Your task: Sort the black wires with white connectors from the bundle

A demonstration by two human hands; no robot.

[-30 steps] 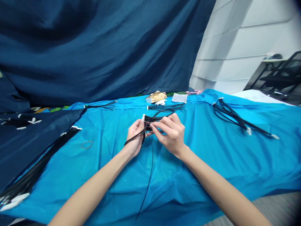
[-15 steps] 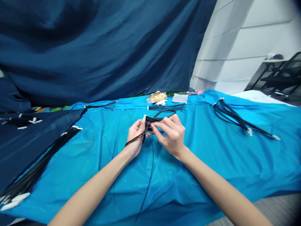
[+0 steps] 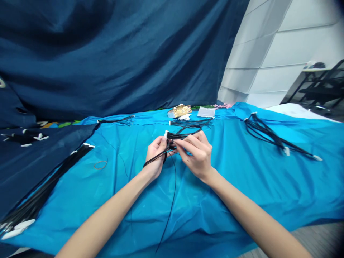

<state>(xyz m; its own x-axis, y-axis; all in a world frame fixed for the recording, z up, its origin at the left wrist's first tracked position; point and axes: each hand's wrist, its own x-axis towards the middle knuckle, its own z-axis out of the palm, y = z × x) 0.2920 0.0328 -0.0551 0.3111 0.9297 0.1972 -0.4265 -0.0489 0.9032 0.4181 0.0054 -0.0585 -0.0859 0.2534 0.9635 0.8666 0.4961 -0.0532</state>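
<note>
Near the middle of the view, my left hand [image 3: 156, 157] is closed on a black wire bundle [image 3: 178, 135] just below its white connector [image 3: 166, 135]. Some of the wires loop across the palm and wrist. My right hand [image 3: 197, 154] is closed, its thumb and fingertips pinching at the wires close to the left fingertips. One thin black wire [image 3: 174, 182] hangs from between the hands down over the blue cloth [image 3: 215, 222]. The exact spot where the fingertips meet is partly hidden.
Black wire bundles lie at the left [image 3: 51, 182], the right [image 3: 268, 134], the back left [image 3: 115, 121] and behind my hands [image 3: 190, 122]. A gold packet [image 3: 180, 111] and a clear bag [image 3: 206, 112] lie at the back. A thin ring [image 3: 100, 165] rests left of my hands.
</note>
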